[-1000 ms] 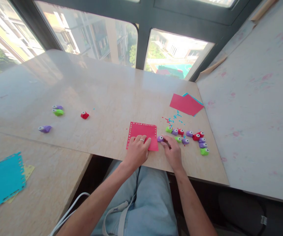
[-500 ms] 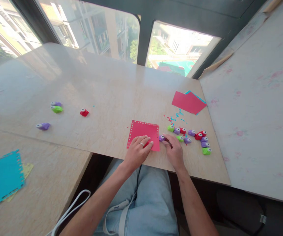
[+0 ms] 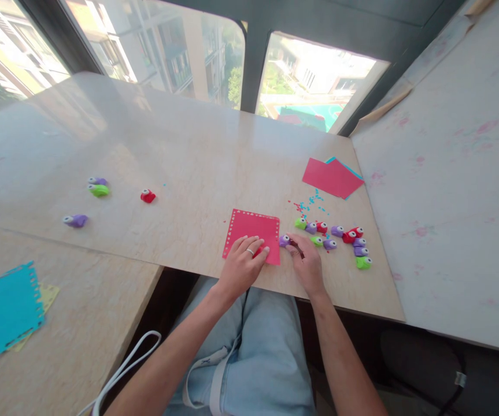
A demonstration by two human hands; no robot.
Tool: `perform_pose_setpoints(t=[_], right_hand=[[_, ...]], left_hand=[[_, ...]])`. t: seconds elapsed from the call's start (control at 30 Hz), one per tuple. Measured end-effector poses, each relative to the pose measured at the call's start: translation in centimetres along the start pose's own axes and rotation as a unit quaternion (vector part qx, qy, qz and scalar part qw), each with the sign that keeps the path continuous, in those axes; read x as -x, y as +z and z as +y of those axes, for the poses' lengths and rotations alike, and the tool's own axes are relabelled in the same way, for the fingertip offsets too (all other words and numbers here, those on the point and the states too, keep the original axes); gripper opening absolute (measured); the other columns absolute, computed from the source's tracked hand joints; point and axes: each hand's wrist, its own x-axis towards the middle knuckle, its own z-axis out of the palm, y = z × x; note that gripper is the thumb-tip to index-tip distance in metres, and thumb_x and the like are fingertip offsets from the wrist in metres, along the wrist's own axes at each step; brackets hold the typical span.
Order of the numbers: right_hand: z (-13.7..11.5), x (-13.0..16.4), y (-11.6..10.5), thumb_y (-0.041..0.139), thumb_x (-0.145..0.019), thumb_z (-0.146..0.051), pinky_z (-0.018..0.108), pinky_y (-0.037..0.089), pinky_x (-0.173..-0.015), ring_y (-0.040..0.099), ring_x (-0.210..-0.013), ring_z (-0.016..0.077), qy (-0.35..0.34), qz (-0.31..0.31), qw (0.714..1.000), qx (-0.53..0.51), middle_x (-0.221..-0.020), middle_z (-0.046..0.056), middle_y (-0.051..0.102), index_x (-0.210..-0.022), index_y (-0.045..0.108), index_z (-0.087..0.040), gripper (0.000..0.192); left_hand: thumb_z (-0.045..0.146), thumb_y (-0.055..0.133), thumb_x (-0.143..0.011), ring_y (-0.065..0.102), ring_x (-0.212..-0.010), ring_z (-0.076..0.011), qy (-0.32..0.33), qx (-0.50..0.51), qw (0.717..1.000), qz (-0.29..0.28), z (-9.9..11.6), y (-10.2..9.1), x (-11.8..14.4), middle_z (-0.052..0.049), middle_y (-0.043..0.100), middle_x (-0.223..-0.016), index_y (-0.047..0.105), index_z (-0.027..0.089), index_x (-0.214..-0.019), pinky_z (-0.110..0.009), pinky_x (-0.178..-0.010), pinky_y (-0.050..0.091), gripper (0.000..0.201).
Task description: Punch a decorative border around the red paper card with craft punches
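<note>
A red paper square [image 3: 253,227] with small holes punched along its top and left edges lies near the table's front edge. My left hand [image 3: 243,263], a ring on one finger, presses down on its near part with the fingers slightly curled. My right hand [image 3: 306,261] is just right of the sheet. Its fingertips pinch a small purple craft punch [image 3: 284,240] that sits against the sheet's right edge.
Several purple, red and green punches [image 3: 340,240] lie in a cluster right of my hand, with paper bits [image 3: 307,205] behind them. Red and blue sheets [image 3: 331,176] lie further back. Loose punches [image 3: 97,188] are scattered at left. A punched blue sheet [image 3: 2,312] lies on the lower table.
Both hands stay on the red sheet and the purple punch. My left fingers have curled a little, and the view has tilted slightly.
</note>
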Motion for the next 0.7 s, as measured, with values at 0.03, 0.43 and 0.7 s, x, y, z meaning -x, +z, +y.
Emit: perform_pose_setpoints(t=[0.03, 0.43, 0.7], right_hand=[[-0.02, 0.0, -0.01, 0.052, -0.094, -0.026, 0.046, 0.048, -0.095, 0.062, -0.105, 0.0251, 0.0, 0.0, 1.0, 0.0, -0.11, 0.009, 0.069, -0.115, 0.068, -0.023, 0.027], [-0.26, -0.01, -0.16, 0.052, -0.093, -0.028, 0.046, 0.049, -0.094, 0.062, -0.104, 0.0255, 0.0, -0.006, 1.0, -0.001, -0.109, 0.009, 0.069, -0.115, 0.069, -0.024, 0.027], [-0.28, 0.01, -0.17, 0.052, -0.093, -0.029, 0.046, 0.049, -0.094, 0.062, -0.103, 0.0255, 0.001, -0.003, 1.0, 0.003, -0.11, 0.009, 0.069, -0.115, 0.069, -0.024, 0.027]], left_hand=[[0.013, 0.056, -0.093, 0.061, -0.115, -0.027, 0.001, -0.001, 1.0, 0.001, 0.01, 0.0, -0.01, -0.012, 0.069, -0.118, 0.068, 0.017, -0.107, -0.046, -0.099, 0.05, 0.019], [0.014, 0.057, -0.093, 0.061, -0.115, -0.0273, -0.008, 0.012, 1.0, 0.002, 0.05, -0.06, -0.08, -0.014, 0.068, -0.118, 0.069, 0.016, -0.107, -0.046, -0.098, 0.052, 0.018], [0.014, 0.055, -0.094, 0.06, -0.116, -0.0264, -0.009, 0.017, 1.0, 0.0, 0.04, -0.01, -0.07, -0.014, 0.069, -0.118, 0.069, 0.017, -0.107, -0.046, -0.098, 0.051, 0.019]])
